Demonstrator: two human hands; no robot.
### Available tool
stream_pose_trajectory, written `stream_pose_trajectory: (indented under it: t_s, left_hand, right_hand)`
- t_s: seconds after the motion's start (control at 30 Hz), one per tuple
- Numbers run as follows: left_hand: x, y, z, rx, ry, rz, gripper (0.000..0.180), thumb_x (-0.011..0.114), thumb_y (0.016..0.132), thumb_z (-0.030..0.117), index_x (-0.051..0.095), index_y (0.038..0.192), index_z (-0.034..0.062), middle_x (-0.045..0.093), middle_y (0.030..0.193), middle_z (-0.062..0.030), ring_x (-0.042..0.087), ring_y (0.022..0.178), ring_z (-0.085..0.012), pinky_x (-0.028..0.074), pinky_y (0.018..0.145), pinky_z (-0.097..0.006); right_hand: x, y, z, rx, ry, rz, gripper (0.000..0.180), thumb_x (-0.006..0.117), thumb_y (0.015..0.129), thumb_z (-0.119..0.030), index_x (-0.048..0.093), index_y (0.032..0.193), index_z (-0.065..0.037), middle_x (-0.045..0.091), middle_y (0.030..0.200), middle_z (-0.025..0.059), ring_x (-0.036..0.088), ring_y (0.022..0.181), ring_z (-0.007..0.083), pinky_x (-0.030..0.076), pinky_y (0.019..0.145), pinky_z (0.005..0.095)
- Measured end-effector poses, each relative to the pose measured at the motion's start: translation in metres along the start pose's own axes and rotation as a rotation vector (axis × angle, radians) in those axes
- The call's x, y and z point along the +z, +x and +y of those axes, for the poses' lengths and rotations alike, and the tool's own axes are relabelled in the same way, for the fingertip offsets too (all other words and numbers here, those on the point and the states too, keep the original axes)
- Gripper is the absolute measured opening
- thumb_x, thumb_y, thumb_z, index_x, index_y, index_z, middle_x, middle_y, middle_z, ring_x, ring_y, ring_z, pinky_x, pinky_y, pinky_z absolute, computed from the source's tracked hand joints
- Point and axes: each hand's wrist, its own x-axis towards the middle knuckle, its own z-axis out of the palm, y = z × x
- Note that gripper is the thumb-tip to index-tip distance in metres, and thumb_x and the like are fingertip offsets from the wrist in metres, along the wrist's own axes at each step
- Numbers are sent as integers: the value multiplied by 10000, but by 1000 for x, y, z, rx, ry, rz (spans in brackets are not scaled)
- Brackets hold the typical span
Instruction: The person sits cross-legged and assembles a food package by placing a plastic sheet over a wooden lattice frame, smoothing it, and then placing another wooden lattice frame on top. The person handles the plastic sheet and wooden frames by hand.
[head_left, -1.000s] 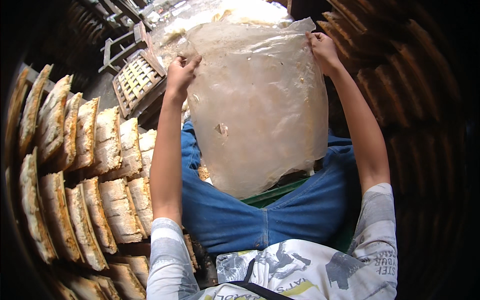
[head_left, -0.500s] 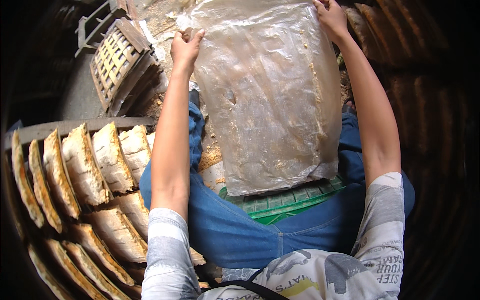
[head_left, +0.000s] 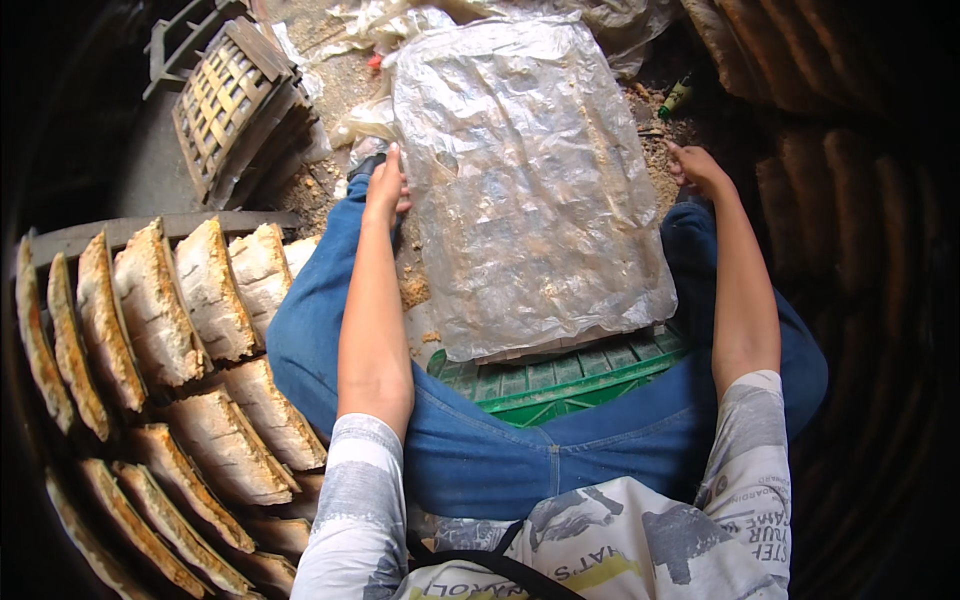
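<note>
A crinkled clear plastic sheet (head_left: 530,190) lies over a flat rectangular stack, with blocky shapes faintly showing through it. Under its near end is a green slatted plastic crate (head_left: 580,385) between my knees. My left hand (head_left: 385,188) is just off the sheet's left edge, thumb up and fingers loosely apart, with nothing seen in it. On the other side my right hand (head_left: 702,170) hovers a little away from the sheet's right edge, fingers loosely bent and partly spread, holding nothing visible. What the sheet covers is mostly hidden.
Rows of curved, pale slabs with rough brown edges (head_left: 205,290) stand at my left. Beyond them are stacked woven-lattice frames (head_left: 225,110). More brown slabs (head_left: 835,200) stand in shadow at right. Loose plastic (head_left: 600,25) and a small green object (head_left: 676,98) lie on the littered floor.
Both hands have let go of the sheet's far corners and come back toward me along its sides. The sheet now lies flat, with its far edge showing.
</note>
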Motion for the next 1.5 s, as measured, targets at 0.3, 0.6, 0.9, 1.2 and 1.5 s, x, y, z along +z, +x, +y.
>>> stream_pose_trajectory:
  t_s: [0.3,0.6,0.9,1.2,1.5]
  left_hand:
    - [17,-87,3,-33,244,-84,783,691,826,661,569,1245,12,639,1006,-75,570,787,-169,529,590,-367]
    - [12,-130,-70,-207,186,-306,675,847,796,236,508,1339,23,618,1198,-111,650,975,-204,549,811,-447]
    - [15,-148,-59,-112,534,-335,872,923,661,140,454,1383,1,652,1126,-123,643,854,-196,557,634,-370]
    - [-4,-152,-69,-153,756,-360,831,970,600,312,576,1268,13,693,1044,-132,669,864,-188,563,677,-394]
    - [2,-178,57,610,1141,3,766,818,786,414,528,1309,-66,596,1315,-254,589,1222,-369,482,1054,-431]
  right_hand:
    - [-10,-96,-57,-128,-224,-20,524,675,905,-502,665,1119,-24,691,1087,114,682,842,240,579,660,449]
    - [37,-155,20,190,-456,-328,661,761,853,-498,625,1283,-14,663,1246,156,674,1113,304,603,823,473]
    - [30,-139,52,222,-496,-347,305,839,806,-219,753,1032,-33,742,1044,164,722,941,281,602,802,444]
    - [57,-161,28,181,-709,-310,449,841,798,-312,729,1107,-6,738,1097,176,704,1029,307,582,855,392]
    - [-32,-152,-56,-644,-771,205,463,833,769,-321,685,1107,-41,717,988,201,695,953,336,553,830,419]
